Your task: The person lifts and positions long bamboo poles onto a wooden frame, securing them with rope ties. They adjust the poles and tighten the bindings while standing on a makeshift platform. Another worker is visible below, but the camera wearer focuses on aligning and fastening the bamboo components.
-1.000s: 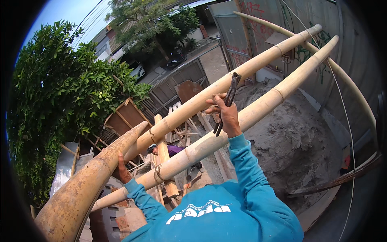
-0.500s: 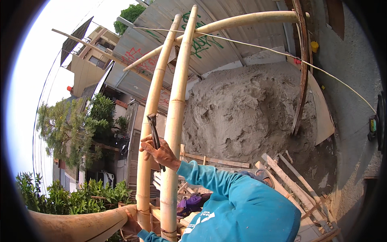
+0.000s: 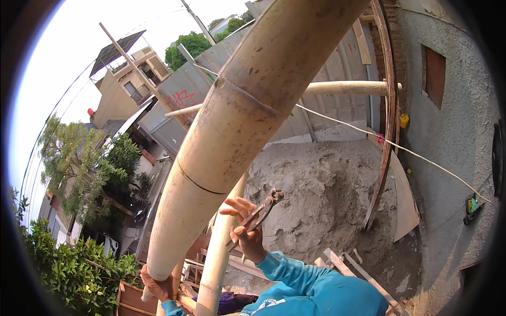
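Observation:
A thick bamboo pole slants close across the view, from the top right down to the lower left. At its lower end my left hand is closed around it, beside the upright bamboo. My right hand holds a pair of dark metal pincers, their jaws pointing up and right. Some of its fingers stretch out past the handles. Just below that hand stands a paler bamboo upright, partly hidden by the slanting pole. A second upright shows only in part near my left hand.
Behind is a grey sand heap against a metal sheet fence. A thin cord crosses to the rough wall at right. A curved wooden plank stands there. Timber boards lie below, leafy bushes at left.
The thick pole has swung up from the lower left to cross the middle of the view. My right hand, with the pincers, has come away from the uprights, down and right. The view has shifted.

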`<action>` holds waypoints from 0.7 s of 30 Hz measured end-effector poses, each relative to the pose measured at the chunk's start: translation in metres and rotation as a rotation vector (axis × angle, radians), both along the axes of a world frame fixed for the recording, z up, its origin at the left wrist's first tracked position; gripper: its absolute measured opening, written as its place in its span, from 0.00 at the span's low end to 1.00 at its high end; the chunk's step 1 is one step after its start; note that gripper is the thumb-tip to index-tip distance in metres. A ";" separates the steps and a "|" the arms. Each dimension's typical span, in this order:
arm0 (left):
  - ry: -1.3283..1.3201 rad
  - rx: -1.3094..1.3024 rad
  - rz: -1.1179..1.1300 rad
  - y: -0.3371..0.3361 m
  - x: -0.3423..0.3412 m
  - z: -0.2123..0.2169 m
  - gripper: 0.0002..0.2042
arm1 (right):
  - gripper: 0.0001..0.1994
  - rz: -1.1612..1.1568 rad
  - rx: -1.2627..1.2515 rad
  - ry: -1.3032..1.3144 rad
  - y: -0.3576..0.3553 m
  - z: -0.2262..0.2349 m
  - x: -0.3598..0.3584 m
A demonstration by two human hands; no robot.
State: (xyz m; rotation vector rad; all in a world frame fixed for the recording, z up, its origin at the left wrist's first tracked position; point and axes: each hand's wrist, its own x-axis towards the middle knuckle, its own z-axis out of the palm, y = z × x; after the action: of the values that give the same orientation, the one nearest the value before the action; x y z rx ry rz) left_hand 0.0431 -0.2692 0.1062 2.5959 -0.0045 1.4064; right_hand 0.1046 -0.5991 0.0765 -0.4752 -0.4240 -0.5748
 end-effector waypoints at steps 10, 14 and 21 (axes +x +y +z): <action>0.124 0.184 0.051 -0.026 0.023 -0.026 0.33 | 0.36 -0.113 0.100 0.324 -0.037 0.005 -0.003; 0.283 0.173 0.022 -0.025 0.026 -0.046 0.37 | 0.26 -0.111 0.036 0.619 -0.056 -0.026 0.012; 0.377 0.282 0.043 -0.026 0.020 -0.040 0.38 | 0.32 0.049 0.089 0.852 -0.069 -0.058 0.027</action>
State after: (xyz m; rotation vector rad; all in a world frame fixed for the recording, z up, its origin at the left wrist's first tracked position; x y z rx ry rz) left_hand 0.0631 -0.2948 0.0659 3.0725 -0.1019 0.9649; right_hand 0.1321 -0.6686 0.0187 -0.5750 0.4004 -0.2976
